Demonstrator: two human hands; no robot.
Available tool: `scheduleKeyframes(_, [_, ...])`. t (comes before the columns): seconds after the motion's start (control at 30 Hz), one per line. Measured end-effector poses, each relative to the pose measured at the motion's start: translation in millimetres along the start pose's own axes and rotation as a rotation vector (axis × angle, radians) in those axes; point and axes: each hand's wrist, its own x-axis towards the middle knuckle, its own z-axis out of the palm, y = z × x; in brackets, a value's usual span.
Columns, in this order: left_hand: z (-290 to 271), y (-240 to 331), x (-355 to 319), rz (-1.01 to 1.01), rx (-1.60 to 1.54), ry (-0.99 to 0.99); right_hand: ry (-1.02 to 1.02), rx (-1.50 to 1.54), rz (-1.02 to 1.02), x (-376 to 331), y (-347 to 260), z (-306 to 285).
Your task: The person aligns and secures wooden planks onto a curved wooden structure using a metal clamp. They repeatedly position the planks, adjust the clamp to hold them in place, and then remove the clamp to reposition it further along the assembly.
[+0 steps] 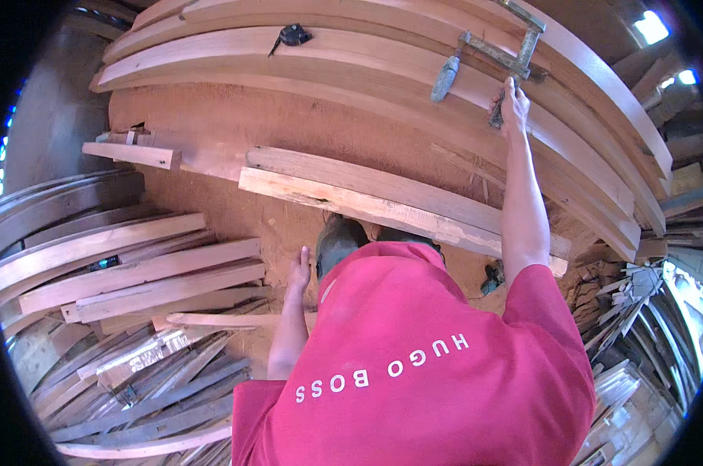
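Note:
My right hand [512,110] is raised at the far right, wrapped round the dark handle [496,118] of a bar clamp. The clamp's worn metal bar [527,48] lies across long reddish planks [382,54]. A second, blue-grey handle [445,78] hangs from a metal arm just left of my hand; whether it belongs to the same clamp I cannot tell. My left hand [299,269] hangs low beside my leg, fingers stretched out, holding nothing. In front of my feet lie two squared timbers, a rough-faced one [351,203] and one behind it [382,182].
A black tape measure-like object [291,35] rests on the far planks. A short timber [134,154] lies at left. Stacked boards [142,276] and scrap strips [165,404] fill the lower left. More offcuts [638,303] pile up at right. Sawdust covers the reddish floor [211,124].

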Motion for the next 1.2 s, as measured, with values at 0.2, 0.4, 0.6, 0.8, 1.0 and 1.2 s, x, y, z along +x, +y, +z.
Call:
scheduleKeyframes(0.2, [31.0, 2.3, 18.3, -0.001, -0.080, 0.026, 0.153, -0.492, -0.393, -7.7, -11.4, -27.7])
scheduleKeyframes(0.4, [2.4, 33.9, 93.3, 0.038, -0.469, 0.324, 0.074, -0.398, -0.602, -133.6, 10.0, -80.4])
scheduleKeyframes(0.6, [-91.5, 85.9, 128.9, 0.235, -0.609, 0.584, 0.806, -0.465, -0.012, -213.3, 210.7, -198.1])
scheduleKeyframes(0.8, [-118.9, 106.5, 179.2, 0.037, -0.615, 0.400, 1.120, -0.479, 0.422, -267.7, 372.5, -375.3])
scheduleKeyframes(1.0, [-153.4, 103.1, 179.7, 0.128, -0.676, 0.364, 0.857, 0.098, 0.688, -235.7, 326.1, -356.6])
scheduleKeyframes(1.2, [-156.3, 120.4, 190.8, -0.008, -0.708, 0.316, 0.772, 0.265, 0.595, -238.8, 363.8, -364.5])
